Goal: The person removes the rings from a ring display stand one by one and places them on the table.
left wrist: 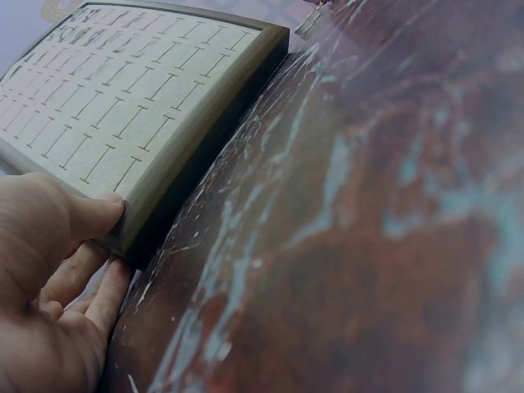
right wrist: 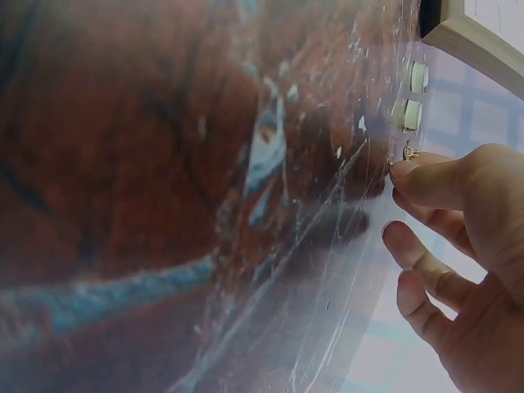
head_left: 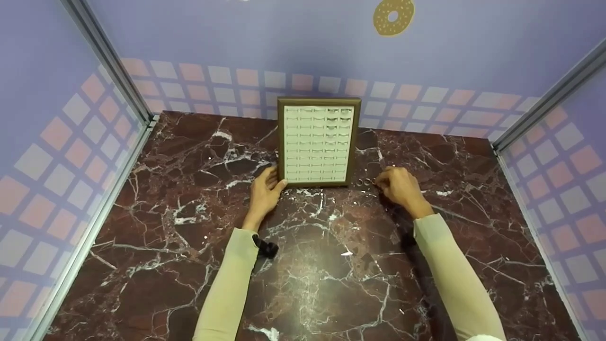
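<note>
My left fingers (left wrist: 106,299) grip the ring display (head_left: 280,142), right fingers (right wrist: 434,182) pinch a ring (right wrist: 408,152); pickup stage imo, wants a gentle lift.

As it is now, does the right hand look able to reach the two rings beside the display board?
Probably yes: the two rings are close to the right hand and nothing seems to block them, though it already appears to pinch a gold-coloured ring.

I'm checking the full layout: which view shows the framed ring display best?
The head view: the framed ring display fits within the picture, facing the camera. The left wrist view crops it; the right wrist view shows only a corner.
</note>
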The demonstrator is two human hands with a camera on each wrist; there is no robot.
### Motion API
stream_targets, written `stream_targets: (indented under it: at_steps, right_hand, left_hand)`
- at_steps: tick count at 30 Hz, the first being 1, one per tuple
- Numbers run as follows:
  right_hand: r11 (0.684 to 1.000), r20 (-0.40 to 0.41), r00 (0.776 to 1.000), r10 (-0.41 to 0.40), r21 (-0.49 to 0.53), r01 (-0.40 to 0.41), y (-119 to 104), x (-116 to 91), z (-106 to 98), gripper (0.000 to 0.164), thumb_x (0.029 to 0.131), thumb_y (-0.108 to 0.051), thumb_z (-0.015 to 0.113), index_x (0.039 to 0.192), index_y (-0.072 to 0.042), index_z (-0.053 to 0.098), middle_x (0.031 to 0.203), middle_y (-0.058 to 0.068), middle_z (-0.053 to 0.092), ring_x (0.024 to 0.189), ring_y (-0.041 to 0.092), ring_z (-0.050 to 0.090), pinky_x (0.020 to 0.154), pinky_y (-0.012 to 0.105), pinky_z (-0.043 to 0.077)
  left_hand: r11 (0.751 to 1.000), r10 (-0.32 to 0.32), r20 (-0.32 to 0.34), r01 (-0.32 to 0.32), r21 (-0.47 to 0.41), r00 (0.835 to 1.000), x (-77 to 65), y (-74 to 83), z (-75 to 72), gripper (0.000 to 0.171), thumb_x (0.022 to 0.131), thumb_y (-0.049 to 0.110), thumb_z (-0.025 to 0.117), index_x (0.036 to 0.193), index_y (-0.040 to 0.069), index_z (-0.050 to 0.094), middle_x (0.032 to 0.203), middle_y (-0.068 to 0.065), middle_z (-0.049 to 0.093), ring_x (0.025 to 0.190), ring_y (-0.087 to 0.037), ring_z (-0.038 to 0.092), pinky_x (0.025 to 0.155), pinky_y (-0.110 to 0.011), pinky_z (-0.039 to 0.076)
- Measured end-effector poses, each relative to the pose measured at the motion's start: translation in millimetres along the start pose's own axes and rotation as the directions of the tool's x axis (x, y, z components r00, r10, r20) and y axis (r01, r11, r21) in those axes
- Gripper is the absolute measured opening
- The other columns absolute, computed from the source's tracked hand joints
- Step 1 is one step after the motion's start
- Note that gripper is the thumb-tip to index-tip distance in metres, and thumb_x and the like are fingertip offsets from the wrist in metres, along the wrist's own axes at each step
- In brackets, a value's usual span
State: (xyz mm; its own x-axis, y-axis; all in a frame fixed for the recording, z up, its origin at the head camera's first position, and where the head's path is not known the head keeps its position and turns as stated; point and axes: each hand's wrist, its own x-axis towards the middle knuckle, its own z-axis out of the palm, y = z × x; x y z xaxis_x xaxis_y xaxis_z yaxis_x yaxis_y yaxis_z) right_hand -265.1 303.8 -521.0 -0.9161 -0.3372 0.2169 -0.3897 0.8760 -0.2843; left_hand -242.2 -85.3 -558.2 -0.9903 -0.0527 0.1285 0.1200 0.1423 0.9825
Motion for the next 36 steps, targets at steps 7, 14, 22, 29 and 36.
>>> stream_targets:
  at_steps: [7, 14, 22, 29, 36]
  right_hand:
    - [1.000, 0.020, 1.000, 0.009, 0.021, -0.009, 0.9, -0.6, -0.3, 0.016, 0.084, 0.002, 0.074, 0.093, -0.006, 0.084, 0.096, 0.012, 0.077, 0.090, 0.041, 0.075, 0.077, 0.061, 0.064]
    - [0.998, 0.036, 0.999, 0.028, 0.053, -0.029, 1.7, -0.2, -2.3, 0.020, 0.085, 0.003, 0.070, 0.099, -0.004, 0.084, 0.102, 0.015, 0.078, 0.094, 0.043, 0.075, 0.080, 0.062, 0.064]
    - [0.995, -0.023, 0.999, 0.050, 0.093, -0.047, -7.2, 7.5, -16.7, 0.026, 0.080, 0.005, 0.067, 0.099, -0.004, 0.082, 0.098, 0.015, 0.076, 0.088, 0.039, 0.071, 0.078, 0.058, 0.062]
    - [0.990, -0.121, 0.991, 0.050, 0.134, -0.033, -31.2, 26.6, -35.4, 0.020, 0.089, 0.001, 0.071, 0.105, -0.003, 0.082, 0.098, 0.012, 0.075, 0.082, 0.031, 0.071, 0.074, 0.050, 0.063]
    - [0.983, -0.280, 0.960, 0.020, 0.181, 0.032, -51.4, 41.4, -45.4, 0.017, 0.090, 0.002, 0.073, 0.103, -0.003, 0.082, 0.102, 0.013, 0.076, 0.080, 0.030, 0.069, 0.069, 0.042, 0.058]
  left_hand:
    - [1.000, 0.025, -0.005, -0.025, 0.008, 1.000, 0.2, -0.3, 0.7, 0.050, 0.098, -0.004, 0.072, 0.145, -0.010, 0.057, 0.143, -0.033, 0.062, 0.136, -0.046, 0.061, 0.118, -0.048, 0.053]
    - [1.000, 0.007, -0.008, -0.007, 0.006, 1.000, 0.6, 0.4, 0.7, 0.051, 0.098, -0.003, 0.073, 0.146, -0.010, 0.056, 0.145, -0.033, 0.061, 0.136, -0.046, 0.061, 0.118, -0.047, 0.053]
    - [1.000, -0.001, 0.001, 0.001, -0.009, 1.000, 1.3, -0.8, -0.5, 0.053, 0.099, -0.003, 0.072, 0.148, -0.010, 0.054, 0.146, -0.033, 0.059, 0.138, -0.045, 0.060, 0.119, -0.046, 0.052]
    - [1.000, 0.010, -0.003, -0.010, 0.015, 1.000, 1.3, 0.0, -1.6, 0.052, 0.100, -0.002, 0.072, 0.148, -0.008, 0.055, 0.147, -0.032, 0.059, 0.138, -0.044, 0.060, 0.119, -0.047, 0.052]
    - [0.999, 0.026, -0.014, -0.025, 0.031, 1.000, 0.4, -2.5, 1.2, 0.049, 0.099, -0.003, 0.072, 0.146, -0.007, 0.058, 0.144, -0.031, 0.062, 0.136, -0.044, 0.061, 0.118, -0.049, 0.053]
